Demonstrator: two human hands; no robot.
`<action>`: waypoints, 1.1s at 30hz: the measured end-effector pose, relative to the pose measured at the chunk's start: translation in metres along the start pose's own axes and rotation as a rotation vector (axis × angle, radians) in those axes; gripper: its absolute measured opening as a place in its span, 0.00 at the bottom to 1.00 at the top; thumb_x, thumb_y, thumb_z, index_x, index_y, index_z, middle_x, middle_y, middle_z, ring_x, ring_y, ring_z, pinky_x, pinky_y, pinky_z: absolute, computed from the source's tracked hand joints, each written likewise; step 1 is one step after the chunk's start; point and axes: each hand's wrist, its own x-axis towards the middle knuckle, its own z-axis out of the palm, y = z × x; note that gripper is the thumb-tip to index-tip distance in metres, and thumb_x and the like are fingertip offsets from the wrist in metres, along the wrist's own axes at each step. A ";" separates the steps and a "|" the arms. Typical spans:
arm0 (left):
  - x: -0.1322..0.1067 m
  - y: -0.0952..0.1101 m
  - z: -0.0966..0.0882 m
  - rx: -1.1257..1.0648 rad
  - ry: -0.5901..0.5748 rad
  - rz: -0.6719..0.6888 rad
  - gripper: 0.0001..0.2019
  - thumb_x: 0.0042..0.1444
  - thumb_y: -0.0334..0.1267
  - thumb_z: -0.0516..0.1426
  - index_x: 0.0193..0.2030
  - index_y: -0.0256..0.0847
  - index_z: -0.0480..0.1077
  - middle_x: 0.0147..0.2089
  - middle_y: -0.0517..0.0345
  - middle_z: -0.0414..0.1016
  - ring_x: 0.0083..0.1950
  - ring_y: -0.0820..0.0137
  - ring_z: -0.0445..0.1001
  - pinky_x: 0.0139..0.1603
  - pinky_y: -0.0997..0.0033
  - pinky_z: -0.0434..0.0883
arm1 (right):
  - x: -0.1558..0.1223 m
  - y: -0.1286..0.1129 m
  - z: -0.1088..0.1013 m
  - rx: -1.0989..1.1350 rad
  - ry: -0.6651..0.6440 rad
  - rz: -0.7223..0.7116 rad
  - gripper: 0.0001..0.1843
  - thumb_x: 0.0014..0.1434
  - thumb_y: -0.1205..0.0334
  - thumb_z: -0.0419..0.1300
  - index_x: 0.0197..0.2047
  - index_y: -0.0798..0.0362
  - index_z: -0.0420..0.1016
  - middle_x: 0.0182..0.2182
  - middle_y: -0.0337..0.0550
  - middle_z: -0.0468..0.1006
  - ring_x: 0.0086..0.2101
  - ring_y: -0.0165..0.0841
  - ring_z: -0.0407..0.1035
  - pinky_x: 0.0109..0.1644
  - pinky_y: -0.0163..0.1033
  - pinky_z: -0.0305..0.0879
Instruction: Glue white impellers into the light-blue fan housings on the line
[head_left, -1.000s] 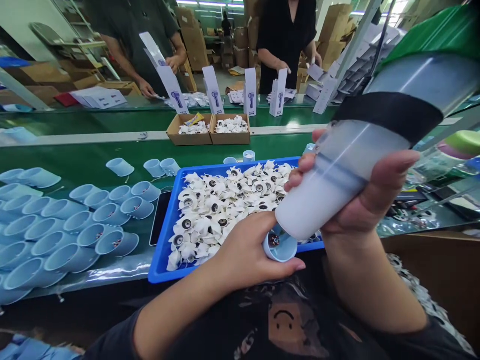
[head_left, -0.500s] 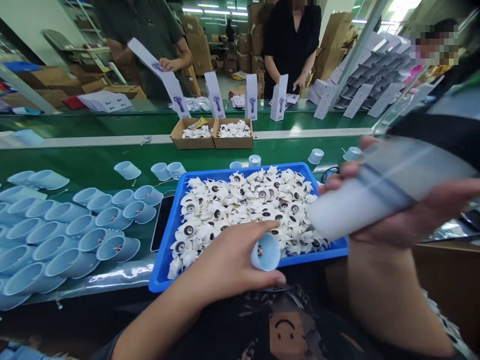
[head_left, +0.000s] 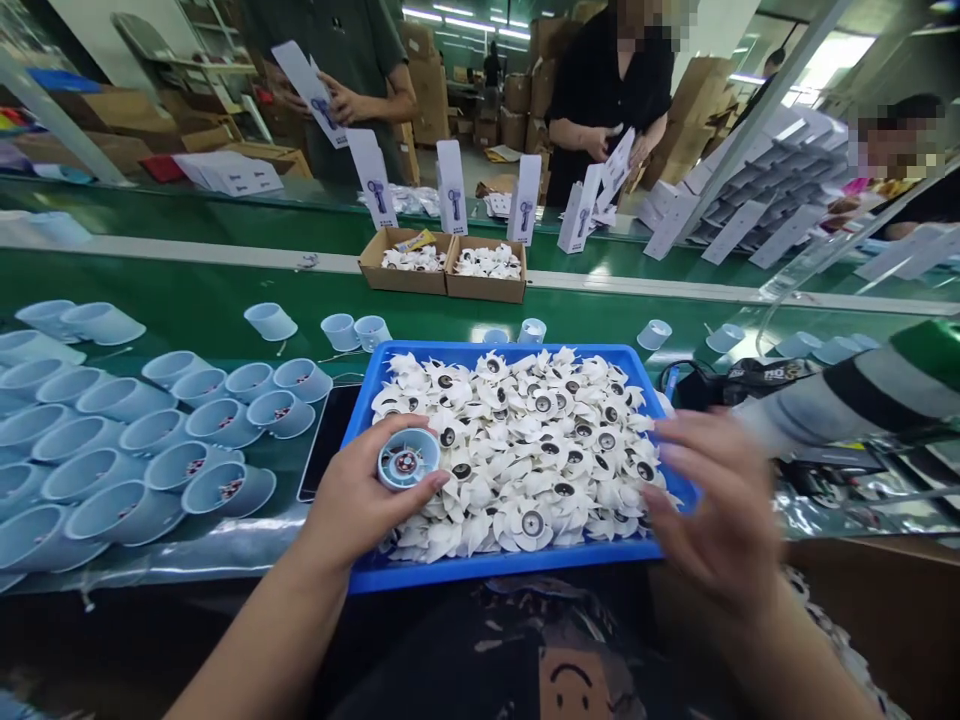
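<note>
My left hand is closed around a light blue cylindrical housing, its mouth turned up toward me. Inside the housing show ribs and a reddish round centre, probably a motor coil. Below that hand lies a blue tray heaped with white fan blades that have dark round hubs. Over the tray's right edge, my right hand is blurred, its fingers apart with nothing visible in them. Just beyond it is a thick whitish tube with a black band and a green end, apart from my fingers as far as the blur shows.
Many light blue housings stand in rows at left, beside a dark phone. Two small cardboard boxes of white parts sit behind the tray. Across the green bench, people handle white printed boxes. A brown carton is at lower right.
My right hand has let go of the whitish tube and moved down and left toward the tray. My left hand has carried the housing leftward and tilted it to face me.
</note>
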 end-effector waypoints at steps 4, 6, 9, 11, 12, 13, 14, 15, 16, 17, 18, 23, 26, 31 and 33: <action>-0.004 -0.006 0.000 -0.005 0.016 0.002 0.25 0.50 0.53 0.66 0.51 0.45 0.70 0.49 0.53 0.78 0.49 0.57 0.77 0.50 0.59 0.73 | 0.023 -0.016 0.046 -0.005 -0.521 0.076 0.19 0.66 0.60 0.60 0.60 0.47 0.67 0.53 0.43 0.72 0.53 0.41 0.67 0.59 0.52 0.64; -0.005 -0.007 0.000 -0.024 0.014 0.006 0.25 0.51 0.53 0.66 0.52 0.45 0.69 0.49 0.53 0.79 0.49 0.57 0.77 0.51 0.58 0.73 | 0.028 -0.010 0.058 -0.030 -0.613 0.234 0.21 0.64 0.57 0.62 0.60 0.46 0.68 0.51 0.43 0.73 0.51 0.42 0.68 0.56 0.51 0.67; -0.005 -0.008 0.001 -0.038 0.008 0.006 0.25 0.52 0.53 0.65 0.53 0.45 0.69 0.50 0.53 0.79 0.49 0.57 0.78 0.52 0.57 0.73 | 0.031 0.005 0.060 -0.095 -0.579 0.366 0.17 0.65 0.58 0.60 0.57 0.47 0.70 0.47 0.43 0.75 0.49 0.41 0.69 0.55 0.50 0.67; -0.004 -0.008 0.000 -0.025 0.008 0.009 0.25 0.52 0.54 0.65 0.53 0.46 0.69 0.50 0.53 0.79 0.49 0.57 0.78 0.52 0.57 0.73 | 0.032 0.014 0.057 -0.160 -0.530 0.416 0.17 0.67 0.60 0.57 0.58 0.50 0.69 0.47 0.46 0.75 0.49 0.43 0.69 0.55 0.52 0.66; -0.003 -0.008 0.000 -0.018 0.006 0.013 0.25 0.52 0.54 0.65 0.53 0.46 0.69 0.49 0.54 0.79 0.49 0.57 0.78 0.52 0.57 0.73 | 0.033 0.017 0.054 -0.194 -0.508 0.438 0.19 0.68 0.61 0.56 0.60 0.51 0.67 0.49 0.48 0.74 0.50 0.45 0.68 0.55 0.52 0.66; -0.003 -0.008 0.000 -0.012 0.007 0.019 0.25 0.52 0.55 0.65 0.53 0.46 0.69 0.49 0.54 0.79 0.49 0.56 0.78 0.51 0.58 0.73 | 0.033 0.020 0.053 -0.226 -0.490 0.455 0.21 0.67 0.61 0.56 0.62 0.52 0.66 0.52 0.50 0.73 0.52 0.46 0.67 0.56 0.53 0.65; -0.003 -0.008 -0.001 -0.008 0.003 0.024 0.25 0.52 0.55 0.65 0.53 0.46 0.69 0.49 0.54 0.79 0.49 0.56 0.78 0.51 0.58 0.73 | 0.033 0.022 0.051 -0.252 -0.485 0.461 0.22 0.67 0.61 0.57 0.63 0.53 0.65 0.54 0.51 0.71 0.54 0.47 0.65 0.57 0.53 0.64; -0.002 -0.009 -0.001 -0.004 0.000 0.028 0.25 0.52 0.55 0.65 0.52 0.47 0.69 0.49 0.54 0.79 0.49 0.56 0.78 0.51 0.58 0.74 | 0.033 0.024 0.050 -0.268 -0.497 0.457 0.21 0.66 0.62 0.58 0.61 0.53 0.67 0.54 0.51 0.71 0.55 0.47 0.65 0.57 0.52 0.63; -0.002 -0.009 -0.002 -0.001 -0.004 0.031 0.25 0.52 0.55 0.65 0.52 0.47 0.69 0.48 0.54 0.79 0.49 0.57 0.78 0.50 0.58 0.74 | 0.033 0.025 0.049 -0.276 -0.525 0.448 0.18 0.66 0.62 0.58 0.58 0.52 0.70 0.53 0.49 0.72 0.54 0.46 0.66 0.57 0.50 0.63; -0.002 -0.009 -0.002 0.001 -0.006 0.033 0.25 0.52 0.56 0.65 0.52 0.47 0.69 0.48 0.54 0.79 0.48 0.57 0.78 0.50 0.59 0.74 | 0.033 0.027 0.049 -0.278 -0.563 0.440 0.14 0.66 0.63 0.57 0.54 0.51 0.73 0.50 0.47 0.74 0.51 0.44 0.68 0.55 0.48 0.64; -0.001 -0.010 -0.002 0.004 -0.009 0.034 0.26 0.51 0.56 0.65 0.52 0.47 0.69 0.48 0.54 0.79 0.48 0.57 0.78 0.49 0.59 0.74 | 0.034 0.028 0.048 -0.277 -0.603 0.435 0.12 0.66 0.64 0.56 0.51 0.50 0.75 0.47 0.45 0.76 0.48 0.42 0.70 0.53 0.47 0.65; -0.002 -0.010 -0.001 -0.001 -0.011 0.034 0.26 0.52 0.57 0.64 0.52 0.47 0.69 0.48 0.55 0.79 0.47 0.57 0.78 0.50 0.59 0.74 | 0.040 0.037 0.047 -0.275 -0.701 0.438 0.13 0.65 0.65 0.55 0.51 0.50 0.75 0.47 0.43 0.76 0.46 0.39 0.71 0.51 0.43 0.64; -0.003 -0.010 -0.002 -0.002 -0.010 0.023 0.26 0.51 0.57 0.64 0.52 0.47 0.69 0.49 0.55 0.78 0.47 0.57 0.78 0.50 0.59 0.74 | 0.043 0.041 0.048 -0.278 -0.730 0.440 0.12 0.62 0.64 0.58 0.48 0.49 0.77 0.45 0.45 0.76 0.46 0.42 0.70 0.51 0.46 0.63; -0.002 -0.007 -0.004 0.011 -0.005 0.005 0.26 0.51 0.58 0.64 0.52 0.47 0.70 0.49 0.54 0.77 0.47 0.57 0.78 0.47 0.60 0.74 | 0.041 0.039 0.054 -0.236 -0.710 0.513 0.11 0.60 0.56 0.60 0.40 0.53 0.79 0.40 0.51 0.75 0.42 0.47 0.69 0.48 0.50 0.61; -0.001 -0.005 -0.003 0.015 0.006 0.001 0.25 0.50 0.58 0.64 0.51 0.46 0.70 0.49 0.54 0.77 0.46 0.57 0.78 0.47 0.59 0.74 | 0.042 0.039 0.055 -0.162 -0.680 0.536 0.10 0.59 0.57 0.61 0.39 0.54 0.77 0.40 0.51 0.75 0.40 0.45 0.68 0.47 0.50 0.61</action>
